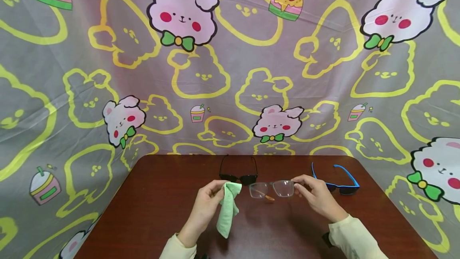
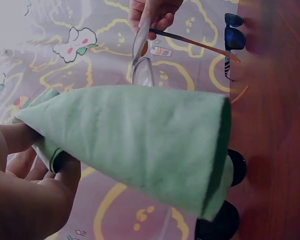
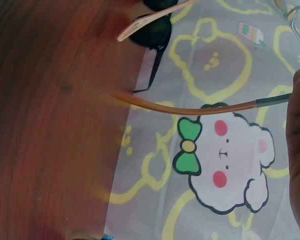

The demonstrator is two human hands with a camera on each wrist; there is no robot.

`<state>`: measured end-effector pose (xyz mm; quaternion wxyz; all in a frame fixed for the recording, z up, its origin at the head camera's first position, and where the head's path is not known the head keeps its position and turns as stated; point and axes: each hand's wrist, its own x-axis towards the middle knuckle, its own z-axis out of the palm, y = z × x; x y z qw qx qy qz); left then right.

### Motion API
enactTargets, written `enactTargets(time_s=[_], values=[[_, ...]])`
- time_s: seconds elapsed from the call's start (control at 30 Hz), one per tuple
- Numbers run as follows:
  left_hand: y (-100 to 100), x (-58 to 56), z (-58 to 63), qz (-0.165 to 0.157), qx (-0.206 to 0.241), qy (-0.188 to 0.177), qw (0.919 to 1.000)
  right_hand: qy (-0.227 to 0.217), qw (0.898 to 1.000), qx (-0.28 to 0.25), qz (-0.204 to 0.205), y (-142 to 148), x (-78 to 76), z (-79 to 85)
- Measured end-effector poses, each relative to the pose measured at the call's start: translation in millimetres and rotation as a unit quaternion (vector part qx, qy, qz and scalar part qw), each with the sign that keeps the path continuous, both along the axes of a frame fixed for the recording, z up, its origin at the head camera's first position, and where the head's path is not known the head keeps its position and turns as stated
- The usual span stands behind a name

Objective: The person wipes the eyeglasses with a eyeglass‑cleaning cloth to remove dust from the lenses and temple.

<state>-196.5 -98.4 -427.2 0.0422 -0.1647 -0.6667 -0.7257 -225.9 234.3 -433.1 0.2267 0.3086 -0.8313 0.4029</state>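
Observation:
My left hand (image 1: 206,203) pinches a light green cloth (image 1: 227,213) by its upper end, and the rest hangs down. In the left wrist view the cloth (image 2: 135,140) fans out broadly from the fingers. My right hand (image 1: 316,195) holds a pair of clear-framed eyeglasses (image 1: 284,189) at one outer corner, the lenses raised over the table. Their brown temple arms (image 3: 190,109) stretch out in the right wrist view. A small gap separates the cloth from the lenses in the head view.
Black sunglasses (image 1: 248,179) lie on the dark wooden table (image 1: 151,203) behind the hands. Blue-framed sunglasses (image 1: 353,185) rest to the right, beyond the right hand. A patterned curtain (image 1: 230,59) hangs along the table's back and sides.

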Motion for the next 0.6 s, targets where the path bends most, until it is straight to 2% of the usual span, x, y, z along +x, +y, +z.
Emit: enactTargets(time_s=[0.17, 0.27, 0.4, 0.5, 0.57, 0.6], values=[[6.8, 4.2, 5.8, 0.013, -0.014, 0.039, 0.9991, 0.011, 0.999, -0.032, 0.010, -15.7, 19.8, 20.6], [10.6, 6.6, 10.5, 0.012, -0.020, 0.062, 0.9978, 0.023, 0.998, -0.052, 0.018, -20.3, 21.9, 21.6], [15.4, 10.4, 15.6, 0.041, -0.058, 0.107, 0.9917, 0.024, 0.998, -0.064, 0.015, -25.8, 26.2, 25.0], [18.1, 12.7, 16.5, 0.077, -0.097, 0.175, 0.9767, 0.021, 0.997, -0.067, 0.011, -28.7, 29.0, 26.7], [19.1, 13.3, 16.3, 0.104, -0.118, 0.233, 0.9598, 0.019, 0.997, -0.068, 0.010, -30.3, 30.2, 27.6], [19.4, 13.4, 16.3, 0.116, -0.127, 0.265, 0.9487, 0.018, 0.997, -0.068, 0.010, -30.9, 30.7, 27.9]])
